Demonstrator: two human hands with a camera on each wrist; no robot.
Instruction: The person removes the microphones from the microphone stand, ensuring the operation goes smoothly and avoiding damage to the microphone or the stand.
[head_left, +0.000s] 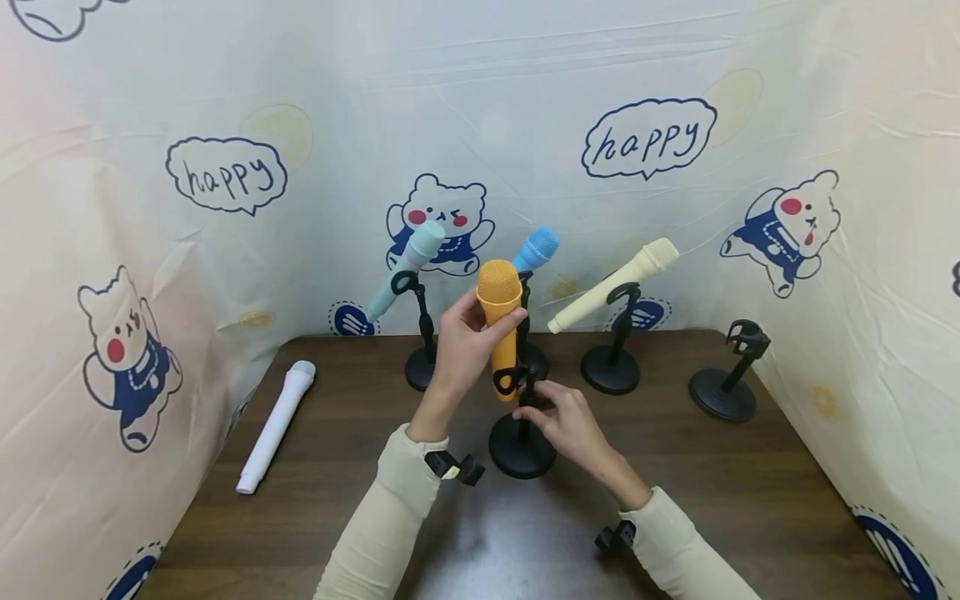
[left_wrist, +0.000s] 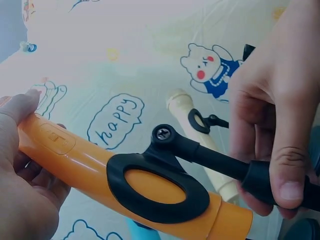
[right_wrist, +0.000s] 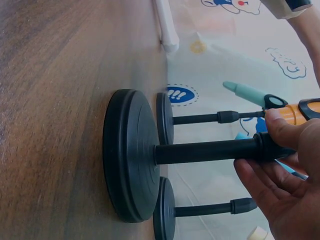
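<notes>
While both forearms reach in from the near edge, the left hand [head_left: 463, 346] is raised higher and the right hand [head_left: 570, 423] sits lower, the two apart but working close together. The left hand is clamped on the orange microphone [head_left: 504, 352], its thumb lying across the near face just below the mesh head and its fingers wrapped behind. The right hand pinches the post of the front stand [head_left: 522, 454], thumb on one side of the collar and fingers curled on the other, with the wrist angled inward from the right.

The orange microphone stands nearly upright above the desk [head_left: 315, 517], head up, its lower body at the stand's black clip [left_wrist: 197, 200]; orange shows through the clip's oval opening. How firmly it is seated there is hard to judge, since these views do not show the clip's far side.

Behind the hands, a mint microphone [head_left: 405, 265] leans in a stand to the left, a blue microphone [head_left: 537, 247] rises partly hidden behind the orange one, and a cream microphone [head_left: 615, 283] slants in its stand to the right. Farther right is another black stand [head_left: 726, 393]. A white microphone [head_left: 276, 427] lies on the left side of the desk, and a printed cloth [head_left: 525, 83] hangs around the back and sides.
</notes>
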